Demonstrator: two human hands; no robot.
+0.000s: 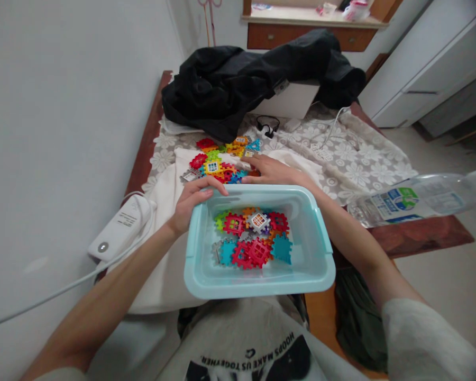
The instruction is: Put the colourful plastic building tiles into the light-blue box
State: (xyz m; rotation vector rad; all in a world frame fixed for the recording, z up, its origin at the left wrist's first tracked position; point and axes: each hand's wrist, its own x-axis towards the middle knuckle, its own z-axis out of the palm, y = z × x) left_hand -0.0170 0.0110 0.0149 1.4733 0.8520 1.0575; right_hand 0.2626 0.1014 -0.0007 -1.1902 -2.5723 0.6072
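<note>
At the near edge of the table: light-blue bin (259, 292), mouth facing the wearer, a small heap of interlocking plastic pieces (257, 251) on its floor. Left hand (196, 202) has the far-left corner, fingers curled over the rim. Looks like a steadying grip; what carries the bin's weight I can't see. Right hand (272, 169) reaches past the far rim, loosely open, thumb well apart from fingers, fingertips at a grey windowed piece (249, 154) on the loose pile (214, 167). Nothing seen gripped in it; palm side hidden.

Pile sits just beyond the bin, partly on a white cloth (164, 198). Short reach, probably why the bin is parked there. Black jacket (210, 79) is heaped at the back over a pale flat panel (291, 100), likely just dumped out of the way. Black headset (267, 127) lies in front of it.

Text: shirt (241, 328) reads "HOOPS MAKE US TOGETHER". Bottle (420, 200) at the right has a blue, green and white label, brand not legible; can't tell if it's standing or lying, given lens stretch. White cabled box (121, 225) on the left has dark print, too small. Jacket tag (281, 87): unreadable.
</note>
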